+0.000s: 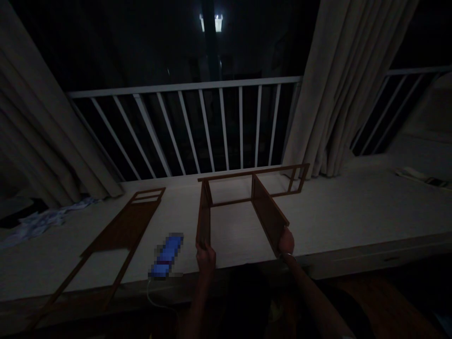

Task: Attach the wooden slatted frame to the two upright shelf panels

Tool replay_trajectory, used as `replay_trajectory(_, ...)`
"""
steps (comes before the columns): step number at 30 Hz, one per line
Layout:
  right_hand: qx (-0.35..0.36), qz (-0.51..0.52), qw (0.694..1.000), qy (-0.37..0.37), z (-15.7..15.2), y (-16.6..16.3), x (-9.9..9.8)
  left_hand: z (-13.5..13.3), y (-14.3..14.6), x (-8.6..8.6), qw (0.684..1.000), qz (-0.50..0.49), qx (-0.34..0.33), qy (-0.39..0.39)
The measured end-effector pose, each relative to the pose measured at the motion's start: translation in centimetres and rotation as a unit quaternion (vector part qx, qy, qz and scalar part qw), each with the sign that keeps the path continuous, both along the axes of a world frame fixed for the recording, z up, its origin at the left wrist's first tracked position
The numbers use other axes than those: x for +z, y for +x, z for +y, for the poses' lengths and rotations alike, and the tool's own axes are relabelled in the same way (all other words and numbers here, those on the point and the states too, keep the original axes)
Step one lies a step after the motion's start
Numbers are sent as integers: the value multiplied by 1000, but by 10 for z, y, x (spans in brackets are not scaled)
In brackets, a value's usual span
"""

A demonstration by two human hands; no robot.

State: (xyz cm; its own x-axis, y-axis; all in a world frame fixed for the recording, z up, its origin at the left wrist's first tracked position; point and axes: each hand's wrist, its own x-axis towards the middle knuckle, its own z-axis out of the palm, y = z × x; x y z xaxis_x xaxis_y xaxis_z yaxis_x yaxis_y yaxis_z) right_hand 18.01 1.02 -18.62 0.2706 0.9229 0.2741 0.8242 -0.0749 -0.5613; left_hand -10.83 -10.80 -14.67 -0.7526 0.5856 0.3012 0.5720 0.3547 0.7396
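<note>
A partly assembled brown wooden shelf frame lies on the pale ledge, its side frame [226, 176] along the window side. Two shelf boards stand out from that frame towards me. My left hand [205, 255] grips the near end of the left board [204, 212]. At the near end of the right board [268, 209], my right hand [286, 241] is closed round the edge, with a bracelet at the wrist. Some of the fingers are hidden behind the boards. The picture is dark.
Another wooden frame with a panel [123, 223] lies on the left, reaching past the ledge's front edge. Between it and my left hand is a phone [167, 254] with a cable. White railings [222, 127] and curtains [328, 84] border the ledge [339, 212]. Crumpled papers [42, 221] lie far left.
</note>
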Motion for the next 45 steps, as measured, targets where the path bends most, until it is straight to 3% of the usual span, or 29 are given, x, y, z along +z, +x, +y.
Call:
replay_trajectory(17,-19,-29,999,-18,7,0,-14,2,1,4,999,-30,-6,-13)
replay_trajectory(22,-14,-39,999,-23,6,0,-12,-5,6,11,999,-25,-27,25)
replay_trajectory(31,-15,-53,998,-33,7,0,-13,-15,8,21,991,-26,-7,133)
replay_trajectory(45,-14,-53,998,-26,8,-1,-18,-20,11,37,988,16,-25,150)
